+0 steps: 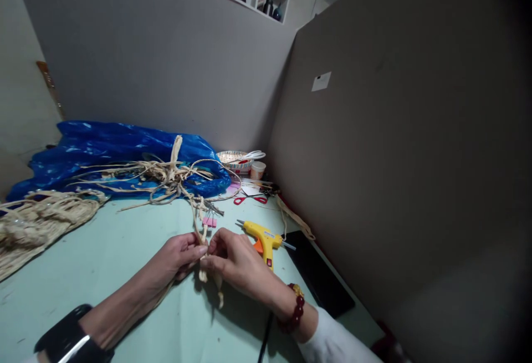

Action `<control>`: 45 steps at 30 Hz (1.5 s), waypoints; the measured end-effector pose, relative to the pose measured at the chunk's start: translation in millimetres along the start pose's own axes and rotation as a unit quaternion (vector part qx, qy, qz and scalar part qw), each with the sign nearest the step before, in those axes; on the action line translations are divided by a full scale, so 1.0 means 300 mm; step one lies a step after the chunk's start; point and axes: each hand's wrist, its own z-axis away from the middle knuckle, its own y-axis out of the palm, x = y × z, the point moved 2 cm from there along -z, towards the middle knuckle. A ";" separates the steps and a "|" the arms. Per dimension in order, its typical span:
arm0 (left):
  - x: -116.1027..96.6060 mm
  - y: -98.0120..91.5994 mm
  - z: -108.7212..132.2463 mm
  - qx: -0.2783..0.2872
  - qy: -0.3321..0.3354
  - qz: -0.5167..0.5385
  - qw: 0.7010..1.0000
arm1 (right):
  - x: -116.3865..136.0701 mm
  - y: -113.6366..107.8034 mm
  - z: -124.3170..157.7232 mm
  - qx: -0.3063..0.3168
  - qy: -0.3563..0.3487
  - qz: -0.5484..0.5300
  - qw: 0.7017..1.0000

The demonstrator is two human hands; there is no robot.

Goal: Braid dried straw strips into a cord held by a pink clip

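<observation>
My left hand (185, 253) is closed, thumb and fingers pinching a pale braided fibre strand (203, 275) over the table. From the right, my right hand (235, 257) pinches the same strand, its fingertips almost touching the left ones. Loose ends of the strand hang below both hands, and its upper part runs toward a pink binder clip (209, 222). Just right of my right hand lies a yellow hot glue gun (266, 235). The exact grip is partly hidden by my fingers.
A blue plastic bag (124, 144) lies behind a tangle of dried fibre strands (166, 177). Woven work (45, 224) rests at left. Red-handled scissors (250, 200), a paper cup (257, 170), a patterned basket (233, 158) and a black flat panel (318, 277) sit rightward, beside a grey partition (394, 147).
</observation>
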 end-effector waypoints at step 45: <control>0.017 -0.014 -0.005 -0.034 -0.041 0.097 0.994 | -0.007 -0.129 -0.010 -0.063 -0.037 -0.530 0.845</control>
